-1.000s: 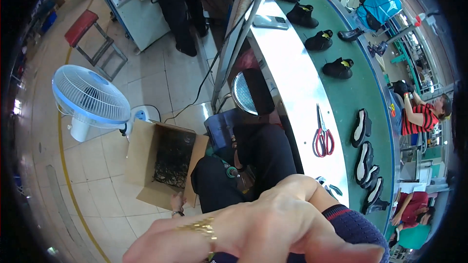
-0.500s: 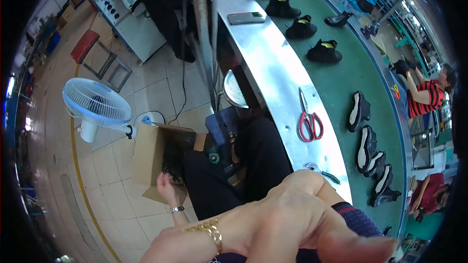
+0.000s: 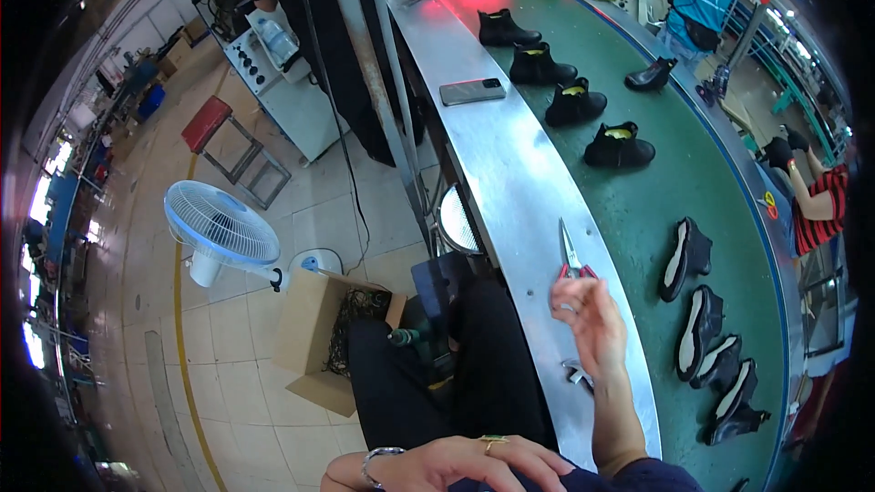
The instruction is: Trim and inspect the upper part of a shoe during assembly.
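My right hand (image 3: 592, 323) is over the metal bench strip, its fingers curled together at the handles of red-handled scissors (image 3: 569, 244). The blades point away from me; most of the handles are hidden behind the fingers. Whether the fingers grip them does not show. Beside my right wrist lie pliers (image 3: 576, 374), partly covered by the forearm. My left hand (image 3: 465, 463), with a silver band at the wrist and a ring, rests palm down across dark cloth at the lower edge. Its fingers are stretched out and hold nothing visible.
Black boots (image 3: 620, 146) and shoes with white soles (image 3: 697, 328) stand or lie on the green belt (image 3: 611, 228). A phone (image 3: 472, 91) is on the metal strip (image 3: 510, 173). At left are a fan (image 3: 223, 223), a carton (image 3: 305, 328) holding dark tangled strands, and a red stool (image 3: 208, 125).
My left hand has moved from beside the carton to the lower edge. My right hand now reaches over the bench to the scissors. The view has shifted, bringing more of the far belt into sight.
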